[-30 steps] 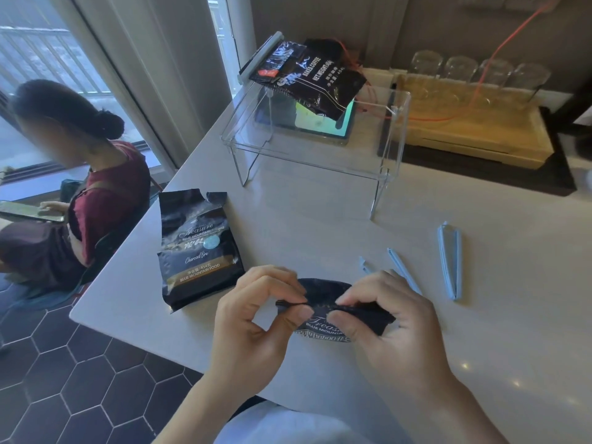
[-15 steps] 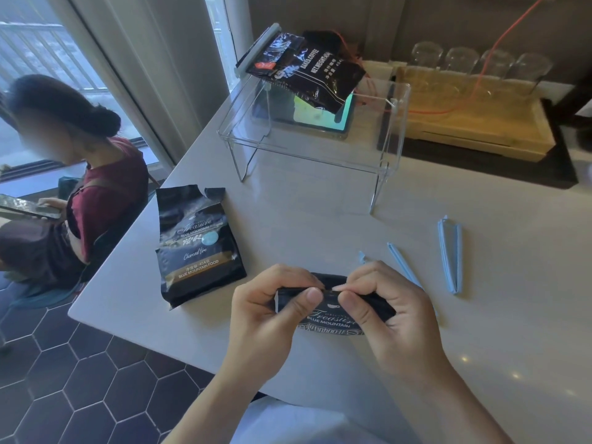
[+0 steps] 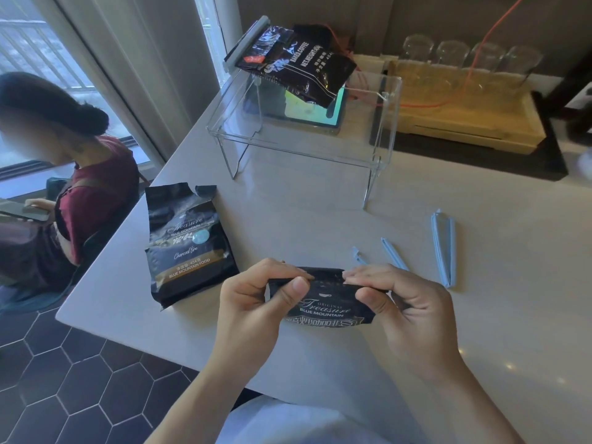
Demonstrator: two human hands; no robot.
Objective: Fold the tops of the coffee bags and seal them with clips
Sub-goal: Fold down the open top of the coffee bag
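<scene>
A black coffee bag point(image 3: 326, 307) stands at the table's near edge, its top rolled down. My left hand point(image 3: 253, 302) pinches the left end of the fold and my right hand point(image 3: 403, 306) pinches the right end. A second black coffee bag point(image 3: 187, 245) lies flat to the left with its torn top open. A third black bag point(image 3: 298, 65) with a grey clip point(image 3: 245, 43) on its end rests on the clear stand. One light blue clip point(image 3: 443, 248) lies closed at the right. Another blue clip point(image 3: 394, 254) lies open just behind my right hand, partly hidden.
A clear acrylic stand point(image 3: 304, 136) sits at the back over a lit tablet point(image 3: 312, 112). A wooden tray point(image 3: 461, 100) with several upturned glasses is at the back right. A seated person point(image 3: 64, 174) is left of the white table's point(image 3: 480, 315) edge.
Both hands have rolled the bag's top further down, and the fold now looks flatter and tighter. The other bags and clips have not moved.
</scene>
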